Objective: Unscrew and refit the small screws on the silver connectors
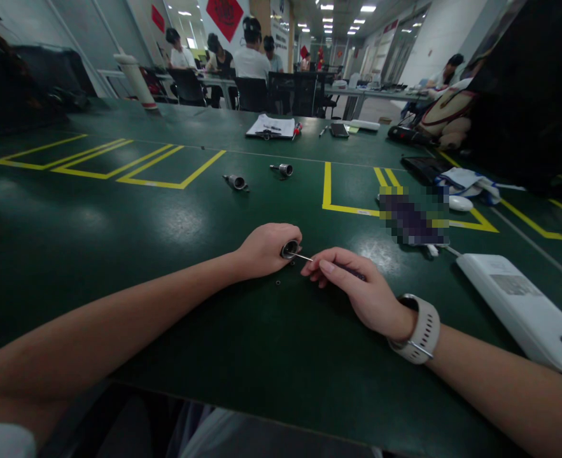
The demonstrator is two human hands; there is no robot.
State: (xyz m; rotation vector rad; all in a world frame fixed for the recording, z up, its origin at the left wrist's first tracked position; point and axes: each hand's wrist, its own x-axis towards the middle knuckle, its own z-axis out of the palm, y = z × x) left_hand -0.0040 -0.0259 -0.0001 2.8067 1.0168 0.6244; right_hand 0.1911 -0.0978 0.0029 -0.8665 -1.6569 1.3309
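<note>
The grey printed panel (517, 285) on the white device (531, 321), right of frame, is too small for me to read, as are the clipped papers (275, 124) at upper centre. A red diamond poster (224, 16) at the top bears a darker design that I can't make out. Just right of centre, my left fingers (290, 231) curl closely round a metal cup (288, 247), its mouth facing me. My right fingers (340, 257) pinch a thin metal tool (302, 256); its shaft reaches leftward into the cup's mouth, its dark handle lying under my palm. Below the cup, a tiny ring (277, 282) lies on the green surface (242, 343), near my left fingers.
</note>
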